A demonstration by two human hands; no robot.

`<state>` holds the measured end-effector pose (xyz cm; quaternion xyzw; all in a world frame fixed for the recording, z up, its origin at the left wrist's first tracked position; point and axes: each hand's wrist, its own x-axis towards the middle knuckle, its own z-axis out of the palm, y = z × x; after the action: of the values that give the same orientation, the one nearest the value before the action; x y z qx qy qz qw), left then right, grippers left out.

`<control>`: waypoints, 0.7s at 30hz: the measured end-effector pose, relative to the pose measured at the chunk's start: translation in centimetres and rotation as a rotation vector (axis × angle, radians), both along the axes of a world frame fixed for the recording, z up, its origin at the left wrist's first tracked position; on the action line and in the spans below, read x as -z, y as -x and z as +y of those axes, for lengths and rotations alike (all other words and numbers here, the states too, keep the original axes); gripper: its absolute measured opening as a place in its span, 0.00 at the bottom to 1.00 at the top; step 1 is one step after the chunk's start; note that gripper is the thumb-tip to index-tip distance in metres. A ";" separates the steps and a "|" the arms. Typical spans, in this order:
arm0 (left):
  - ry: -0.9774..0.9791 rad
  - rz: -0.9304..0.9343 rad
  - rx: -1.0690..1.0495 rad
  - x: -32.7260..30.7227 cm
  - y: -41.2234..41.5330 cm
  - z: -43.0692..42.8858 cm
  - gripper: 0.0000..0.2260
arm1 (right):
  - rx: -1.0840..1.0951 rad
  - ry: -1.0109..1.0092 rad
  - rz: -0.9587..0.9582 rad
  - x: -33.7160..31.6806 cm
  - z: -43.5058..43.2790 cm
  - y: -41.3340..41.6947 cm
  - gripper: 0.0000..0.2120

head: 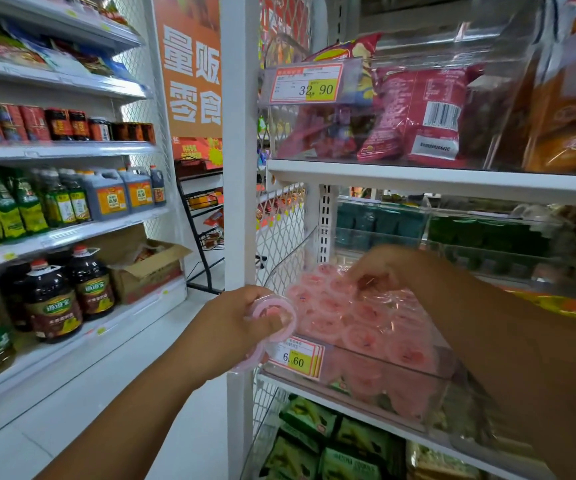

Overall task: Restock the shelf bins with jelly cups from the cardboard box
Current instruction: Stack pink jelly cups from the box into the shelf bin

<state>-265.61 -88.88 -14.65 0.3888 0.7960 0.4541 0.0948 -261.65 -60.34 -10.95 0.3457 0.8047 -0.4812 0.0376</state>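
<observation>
Left grip (241, 323) curls round pink jelly cups (272, 318), held just in front of the white shelf post (239, 202). Right grip (380, 271) reaches into the clear bin (418, 374), fingertips down on the heaped cups (342, 323) there; I cannot tell whether it pinches one. A yellow price tag (298, 356) fronts the bin.

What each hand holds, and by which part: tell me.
The left hand grips pink jelly cups by the rim, thumb across the lid. The right hand reaches into the bin of cups; whether it holds one cannot be told.
</observation>
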 end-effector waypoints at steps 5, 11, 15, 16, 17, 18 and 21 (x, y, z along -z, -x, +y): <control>0.021 0.011 -0.009 0.0 -0.2 0.1 0.06 | -0.007 -0.078 -0.089 0.2 -0.3 0.1 0.03; 0.006 0.048 0.020 -0.7 -0.3 0.2 0.06 | -0.005 -0.316 -0.005 0.4 0.1 0.1 0.10; 0.037 0.141 0.000 -2.1 -0.7 1.7 0.06 | -0.087 -0.232 0.338 -1.2 -1.0 -2.1 0.09; 0.046 0.150 -0.020 -2.5 -0.8 2.3 0.07 | -0.151 -0.052 0.404 -1.8 -1.5 -3.0 0.11; 0.054 0.153 -0.033 -2.7 -0.8 2.9 0.07 | -0.242 0.097 0.417 -2.2 -2.0 -3.9 0.14; 0.058 0.150 -0.035 -3.1 -0.9 3.4 0.08 | -0.349 0.204 0.398 -2.4 -2.3 -4.6 0.18; 0.079 0.142 -0.003 -3.5 -1.2 5.2 0.12 | -0.596 0.360 0.352 -2.6 -3.3 -6.1 0.22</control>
<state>-264.38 -83.71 -11.14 0.4145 0.8187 0.3937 0.0528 -255.51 -63.62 -8.33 -0.0032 0.7668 -0.6345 0.0971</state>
